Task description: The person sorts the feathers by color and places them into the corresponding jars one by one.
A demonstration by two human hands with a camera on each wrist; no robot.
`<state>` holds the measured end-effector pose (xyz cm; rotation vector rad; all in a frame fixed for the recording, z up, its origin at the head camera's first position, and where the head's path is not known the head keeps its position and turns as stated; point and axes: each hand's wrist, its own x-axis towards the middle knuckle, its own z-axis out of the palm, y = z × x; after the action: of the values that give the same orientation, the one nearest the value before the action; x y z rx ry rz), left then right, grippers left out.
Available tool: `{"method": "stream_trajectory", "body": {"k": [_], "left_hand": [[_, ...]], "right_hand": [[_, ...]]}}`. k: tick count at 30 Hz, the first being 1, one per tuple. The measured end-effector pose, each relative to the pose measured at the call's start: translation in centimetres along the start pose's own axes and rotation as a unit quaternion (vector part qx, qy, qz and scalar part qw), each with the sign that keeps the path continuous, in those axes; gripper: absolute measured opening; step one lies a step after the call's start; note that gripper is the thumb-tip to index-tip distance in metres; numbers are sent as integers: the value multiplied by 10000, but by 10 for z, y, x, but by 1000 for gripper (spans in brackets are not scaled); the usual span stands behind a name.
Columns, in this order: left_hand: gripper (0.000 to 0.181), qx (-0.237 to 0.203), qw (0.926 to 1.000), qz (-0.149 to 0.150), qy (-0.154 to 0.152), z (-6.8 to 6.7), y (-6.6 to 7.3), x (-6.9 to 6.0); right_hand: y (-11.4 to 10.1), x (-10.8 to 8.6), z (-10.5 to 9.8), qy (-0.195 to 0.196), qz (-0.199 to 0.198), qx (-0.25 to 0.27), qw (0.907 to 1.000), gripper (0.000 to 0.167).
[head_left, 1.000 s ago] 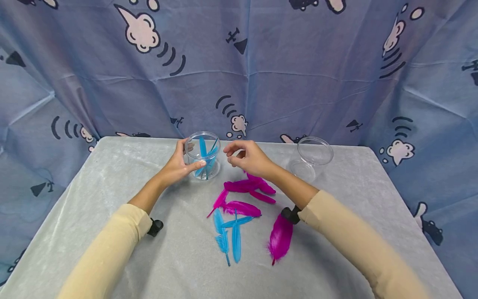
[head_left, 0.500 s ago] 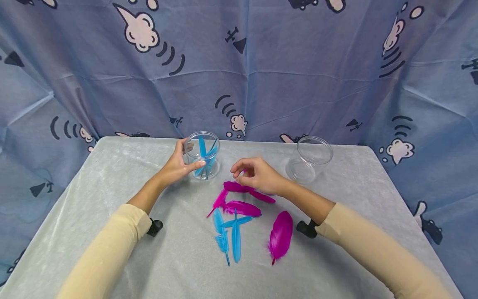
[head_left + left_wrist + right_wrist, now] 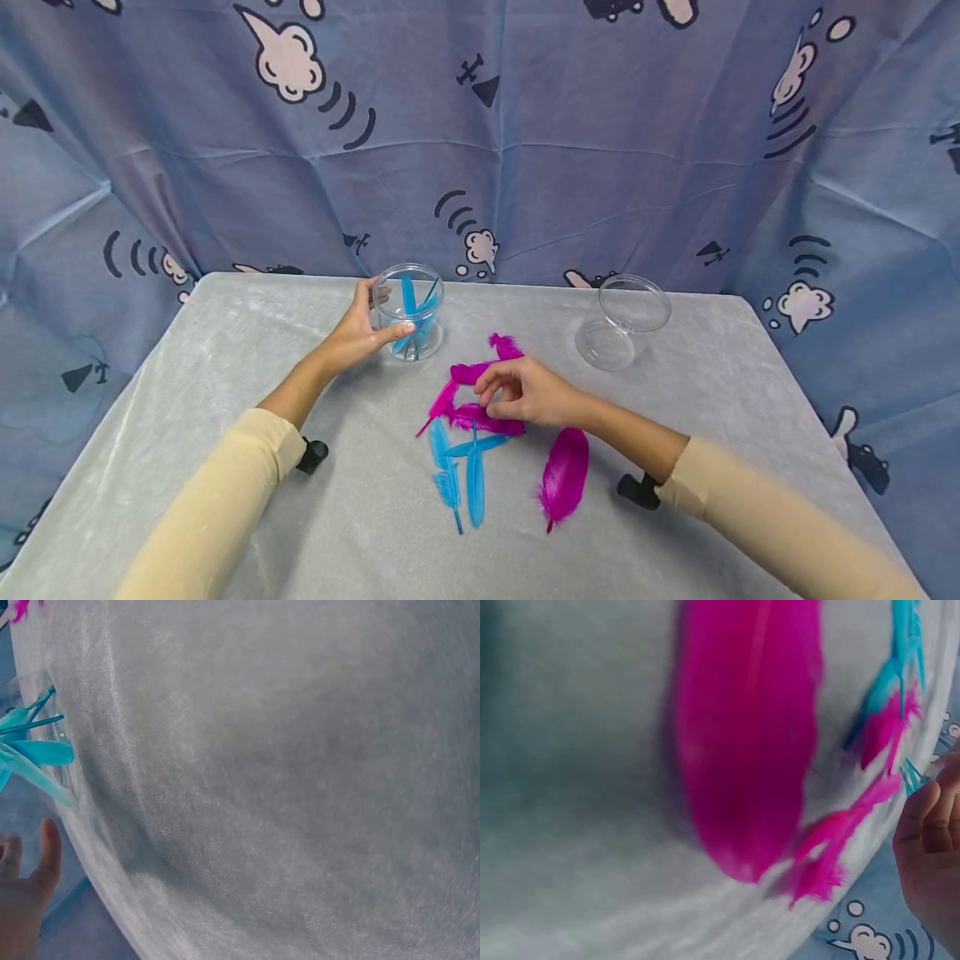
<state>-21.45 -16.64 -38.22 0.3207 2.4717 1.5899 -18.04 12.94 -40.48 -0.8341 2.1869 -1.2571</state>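
My left hand [image 3: 354, 335] grips a clear plastic jar [image 3: 433, 340] at the far side of the table, thumb across its front. Several blue feathers [image 3: 408, 293] stand inside it. The left wrist view catches these blue feathers [image 3: 46, 752] at its left edge. My right hand [image 3: 532, 393] hovers over a loose pile of magenta feathers [image 3: 476, 416], fingers bent, nothing visible between them. A few blue feathers [image 3: 475, 487] lie just nearer than the pile. One broad magenta feather [image 3: 567, 471] lies apart, below the right wrist; it looms large in the right wrist view.
A second clear jar [image 3: 600, 340] stands at the back right with no feathers visible in it. A grey cloth covers the table [image 3: 360, 500]. Behind the far edge hangs a blue patterned curtain [image 3: 420, 108].
My right hand has moved from beside the held jar toward me and slightly right, down over the magenta pile. The left hand and its jar have stayed put.
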Motion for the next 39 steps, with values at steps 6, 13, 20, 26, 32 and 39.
{"method": "stream_trajectory", "body": {"k": [6, 13, 20, 26, 32, 39], "left_hand": [[88, 21, 10000, -78, 11, 1, 5, -3], [86, 41, 9999, -102, 30, 1, 5, -4], [86, 75, 9999, -120, 34, 1, 5, -4], [86, 53, 9999, -130, 19, 1, 6, -3], [87, 68, 9999, -125, 6, 1, 6, -3], [87, 81, 9999, -115, 28, 2, 5, -3]], "right_hand": [[10, -6, 7, -102, 37, 107, 9999, 23], [18, -7, 15, -143, 67, 91, 9998, 24], [21, -6, 21, -309, 70, 22, 9995, 24], [22, -4, 24, -315, -5, -223, 9993, 23], [21, -3, 25, -363, -70, -422, 9984, 25], [22, 2, 26, -516, -30, -634, 9966, 25]]}}
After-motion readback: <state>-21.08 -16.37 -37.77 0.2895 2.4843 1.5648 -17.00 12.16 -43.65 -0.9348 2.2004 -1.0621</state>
